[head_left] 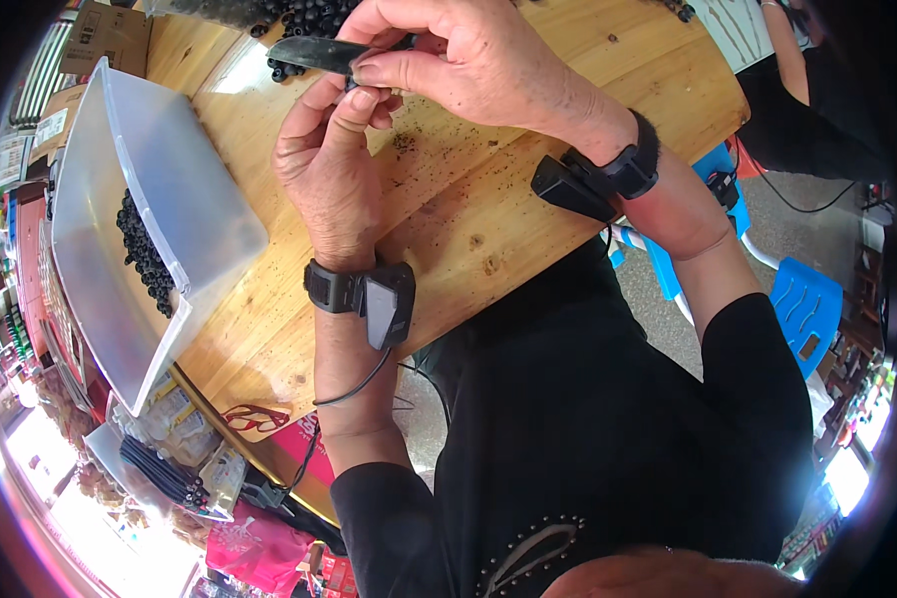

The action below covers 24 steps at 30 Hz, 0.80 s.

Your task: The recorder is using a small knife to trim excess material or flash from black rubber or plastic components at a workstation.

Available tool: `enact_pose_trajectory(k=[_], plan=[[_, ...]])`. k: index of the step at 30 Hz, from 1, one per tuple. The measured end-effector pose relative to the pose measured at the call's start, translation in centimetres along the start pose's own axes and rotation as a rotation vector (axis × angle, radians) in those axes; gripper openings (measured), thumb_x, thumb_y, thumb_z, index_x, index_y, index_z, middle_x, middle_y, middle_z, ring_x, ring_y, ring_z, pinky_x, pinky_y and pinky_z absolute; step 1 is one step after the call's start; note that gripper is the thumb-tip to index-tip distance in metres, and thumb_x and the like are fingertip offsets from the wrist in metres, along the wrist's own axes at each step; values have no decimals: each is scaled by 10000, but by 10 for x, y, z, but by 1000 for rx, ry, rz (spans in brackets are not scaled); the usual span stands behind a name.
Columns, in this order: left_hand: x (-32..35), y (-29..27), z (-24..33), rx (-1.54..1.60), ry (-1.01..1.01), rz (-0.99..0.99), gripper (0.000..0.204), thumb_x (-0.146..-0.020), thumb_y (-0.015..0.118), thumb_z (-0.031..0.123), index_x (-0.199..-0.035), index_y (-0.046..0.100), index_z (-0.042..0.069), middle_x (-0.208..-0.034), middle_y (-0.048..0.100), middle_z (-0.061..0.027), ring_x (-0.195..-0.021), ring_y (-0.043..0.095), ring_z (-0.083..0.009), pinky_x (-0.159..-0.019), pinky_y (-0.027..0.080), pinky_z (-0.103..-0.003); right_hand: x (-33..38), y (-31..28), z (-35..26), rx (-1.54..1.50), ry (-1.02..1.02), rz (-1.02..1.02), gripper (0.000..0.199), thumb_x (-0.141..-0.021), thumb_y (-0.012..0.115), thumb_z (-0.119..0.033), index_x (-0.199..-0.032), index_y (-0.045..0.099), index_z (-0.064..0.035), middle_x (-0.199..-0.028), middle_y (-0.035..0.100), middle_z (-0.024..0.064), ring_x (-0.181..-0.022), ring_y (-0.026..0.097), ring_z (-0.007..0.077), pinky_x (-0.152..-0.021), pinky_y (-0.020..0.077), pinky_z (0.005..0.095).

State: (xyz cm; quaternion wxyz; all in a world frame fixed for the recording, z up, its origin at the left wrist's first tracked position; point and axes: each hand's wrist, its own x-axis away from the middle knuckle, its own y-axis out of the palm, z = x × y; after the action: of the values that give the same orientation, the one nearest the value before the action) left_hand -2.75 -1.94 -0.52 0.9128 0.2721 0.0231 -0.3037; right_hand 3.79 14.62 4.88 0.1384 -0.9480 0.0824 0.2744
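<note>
Over the surface (458, 194), well in from its near edge, the right hand (483, 70) pinches a dark blade (314, 53), its long axis pointing toward the left edge, just beyond the left hand (331, 174), which pinches a small dark piece (350, 84), mostly hidden.

Brown cardboard box (107, 40) at upper left, blue plastic chair (823, 303) at right

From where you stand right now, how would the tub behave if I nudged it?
The tub is probably light for its size, as its plastic looks thin and translucent. It seems fairly stiff, since it holds its boxy shape. The black pieces heaped inside might slide.
</note>
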Motion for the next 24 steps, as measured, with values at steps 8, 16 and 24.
enact_pose_trajectory(k=[8, 16, 24], plan=[[4, 2, 1, 6, -8, -21, 256, -923, 717, -19, -1176, 711, -54, -956, 758, -134, -799, 680, -183, -778, 566, -307, 0, 7, 12, 145, -35, 92, 137, -927, 706, -46, -996, 615, 29, -890, 701, 186, -793, 723, 307, -658, 538, 361], [0, 0, -1, 104, -37, -82, 263, -945, 697, 14, -1198, 698, -57, -992, 754, -174, -832, 696, -217, -915, 587, -423, -7, 0, 20, -25, 48, 83, 156, -947, 709, -59, -1032, 632, 47, -882, 703, 119, -766, 659, 142, -680, 536, 313], [-3, -5, -3, 218, -44, -161, 277, -974, 671, 41, -1245, 688, -15, -1050, 742, -166, -892, 693, -227, -964, 574, -463, -3, -4, 9, -168, 130, 53, 137, -977, 677, -19, -1086, 624, 46, -919, 682, 58, -819, 629, 79, -690, 531, 260]])
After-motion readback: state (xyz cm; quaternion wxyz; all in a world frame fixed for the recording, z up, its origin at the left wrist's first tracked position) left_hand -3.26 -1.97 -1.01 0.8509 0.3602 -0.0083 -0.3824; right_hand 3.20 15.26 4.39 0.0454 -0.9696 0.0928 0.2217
